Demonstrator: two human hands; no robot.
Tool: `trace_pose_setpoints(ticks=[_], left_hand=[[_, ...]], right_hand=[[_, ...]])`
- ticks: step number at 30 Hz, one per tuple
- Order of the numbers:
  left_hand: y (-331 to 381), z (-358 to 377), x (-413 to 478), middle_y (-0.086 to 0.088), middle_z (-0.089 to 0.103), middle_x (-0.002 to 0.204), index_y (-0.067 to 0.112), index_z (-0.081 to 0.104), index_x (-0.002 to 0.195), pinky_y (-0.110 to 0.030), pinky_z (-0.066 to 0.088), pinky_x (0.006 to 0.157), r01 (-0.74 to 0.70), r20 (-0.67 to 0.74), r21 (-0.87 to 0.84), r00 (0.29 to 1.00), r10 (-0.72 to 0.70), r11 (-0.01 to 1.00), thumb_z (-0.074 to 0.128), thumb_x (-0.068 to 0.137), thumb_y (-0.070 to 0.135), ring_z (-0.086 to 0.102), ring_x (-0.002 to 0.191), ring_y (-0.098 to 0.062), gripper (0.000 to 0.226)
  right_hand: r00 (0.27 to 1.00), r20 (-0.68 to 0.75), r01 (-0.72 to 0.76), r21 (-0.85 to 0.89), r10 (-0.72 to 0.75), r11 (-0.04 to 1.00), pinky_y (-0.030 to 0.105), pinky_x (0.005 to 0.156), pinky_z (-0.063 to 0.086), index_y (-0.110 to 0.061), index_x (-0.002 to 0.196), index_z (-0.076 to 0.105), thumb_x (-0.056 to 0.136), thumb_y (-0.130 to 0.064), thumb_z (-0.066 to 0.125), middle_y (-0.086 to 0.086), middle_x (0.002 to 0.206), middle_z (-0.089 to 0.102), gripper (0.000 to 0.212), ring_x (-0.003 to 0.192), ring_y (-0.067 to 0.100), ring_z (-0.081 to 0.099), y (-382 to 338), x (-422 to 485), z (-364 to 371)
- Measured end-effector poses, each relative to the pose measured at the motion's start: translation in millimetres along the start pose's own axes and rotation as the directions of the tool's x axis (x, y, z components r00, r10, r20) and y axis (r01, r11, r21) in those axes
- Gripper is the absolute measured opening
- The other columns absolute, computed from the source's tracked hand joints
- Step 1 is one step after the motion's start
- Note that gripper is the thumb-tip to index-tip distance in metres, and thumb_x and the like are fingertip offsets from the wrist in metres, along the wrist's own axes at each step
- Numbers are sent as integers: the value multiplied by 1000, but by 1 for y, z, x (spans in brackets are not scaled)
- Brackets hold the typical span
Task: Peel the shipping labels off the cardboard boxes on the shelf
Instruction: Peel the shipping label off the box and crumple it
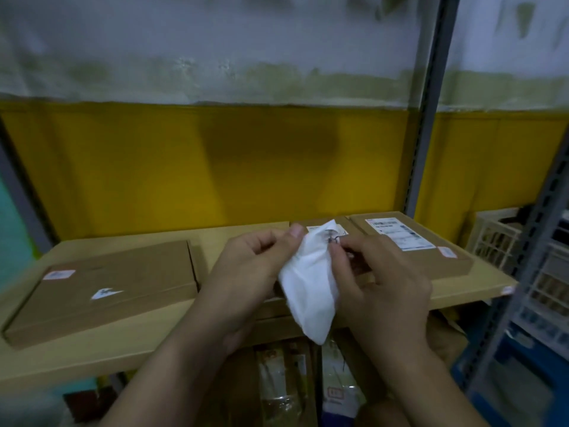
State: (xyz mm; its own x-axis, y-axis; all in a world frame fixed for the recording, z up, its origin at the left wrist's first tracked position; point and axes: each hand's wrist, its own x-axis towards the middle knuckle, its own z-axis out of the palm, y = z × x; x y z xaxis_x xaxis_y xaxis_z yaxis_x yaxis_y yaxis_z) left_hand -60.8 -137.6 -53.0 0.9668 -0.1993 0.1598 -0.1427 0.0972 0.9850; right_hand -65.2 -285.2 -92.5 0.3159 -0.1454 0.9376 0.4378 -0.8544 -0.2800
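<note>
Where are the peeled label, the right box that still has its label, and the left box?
peeled label [311, 285], head view, middle of the white sheet.
right box [443, 262], head view, bare cardboard by its front corner.
left box [123, 272], head view, bare top face.

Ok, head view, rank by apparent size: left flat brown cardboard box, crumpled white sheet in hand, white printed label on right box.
Left brown cardboard box
Crumpled white sheet, though nearer the camera
White printed label
</note>
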Motion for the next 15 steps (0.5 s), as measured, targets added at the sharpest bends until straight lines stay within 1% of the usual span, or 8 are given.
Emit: trace_pose_setpoints(ticks=[2, 4, 7, 10, 11, 12, 14, 15], left_hand=[[-2, 1, 1, -2, 74, 77, 17, 74, 73, -20, 49, 50, -10, -32, 8, 999, 10, 1000, 65, 87, 25, 65, 61, -8, 19], [-3, 3, 2, -1, 74, 78, 17, 72, 72, -21, 48, 49, -47, -95, 18, 994, 49, 999, 67, 87, 18, 66, 63, -10, 15], [-8, 7, 4, -2, 73, 76, 17, 72, 72, -29, 49, 53, -157, -183, 106, 967, 174, 982, 71, 85, 18, 66, 67, -16, 13], [-12, 11, 5, -1, 71, 68, 19, 71, 69, -32, 47, 54, -246, -277, 259, 907, 316, 934, 75, 83, 19, 64, 64, -22, 14], [-12, 12, 5, 0, 71, 68, 17, 71, 69, -29, 46, 52, -222, -279, 269, 913, 297, 937, 75, 83, 17, 64, 63, -20, 14], [-12, 13, 5, 0, 72, 69, 15, 71, 70, -27, 47, 51, -162, -267, 204, 940, 214, 965, 74, 83, 13, 64, 62, -17, 13], [-9, 11, 6, -8, 74, 79, 8, 71, 81, -25, 52, 52, 60, -114, -104, 991, -72, 993, 71, 78, 7, 66, 64, -18, 4], [-8, 9, 7, -12, 75, 87, 6, 71, 91, -29, 55, 59, 180, -13, -228, 982, -188, 957, 69, 73, 11, 68, 70, -20, 19]], right_hand=[[999, 9, 50, -68, -50, 996, 12, 70, 37, -14, 87, 72, 87, -20, 61, -1, 81, 68, 13, 78, 8, 53, -1, -2, -1], [997, 29, 71, -79, -69, 994, 15, 69, 38, -14, 89, 72, 86, -18, 58, 0, 83, 68, 15, 79, 8, 53, -1, -3, -2], [997, 48, 55, 29, -57, 998, 19, 68, 44, -11, 90, 73, 83, -12, 58, 3, 85, 67, 16, 79, 11, 55, -2, -4, -6], [998, 64, -12, 178, 1, 984, 12, 68, 43, -12, 89, 74, 80, -6, 65, 2, 84, 65, 14, 78, 6, 56, -3, -2, -14], [997, 70, 2, 182, -15, 983, 12, 68, 43, -11, 87, 74, 80, -5, 64, 3, 83, 64, 14, 78, 8, 56, -3, -1, -17], [995, 83, 44, 148, -57, 988, 15, 66, 43, -10, 86, 74, 81, -7, 62, 6, 84, 63, 14, 78, 12, 56, -4, -1, -20], [976, 138, 160, 56, -166, 986, 23, 61, 43, -9, 87, 74, 82, -13, 57, 9, 87, 60, 19, 80, 17, 52, -3, -1, -23], [965, 167, 199, 27, -201, 980, 27, 58, 44, -9, 88, 74, 82, -15, 55, 10, 88, 60, 21, 81, 18, 51, -2, -2, -25]])
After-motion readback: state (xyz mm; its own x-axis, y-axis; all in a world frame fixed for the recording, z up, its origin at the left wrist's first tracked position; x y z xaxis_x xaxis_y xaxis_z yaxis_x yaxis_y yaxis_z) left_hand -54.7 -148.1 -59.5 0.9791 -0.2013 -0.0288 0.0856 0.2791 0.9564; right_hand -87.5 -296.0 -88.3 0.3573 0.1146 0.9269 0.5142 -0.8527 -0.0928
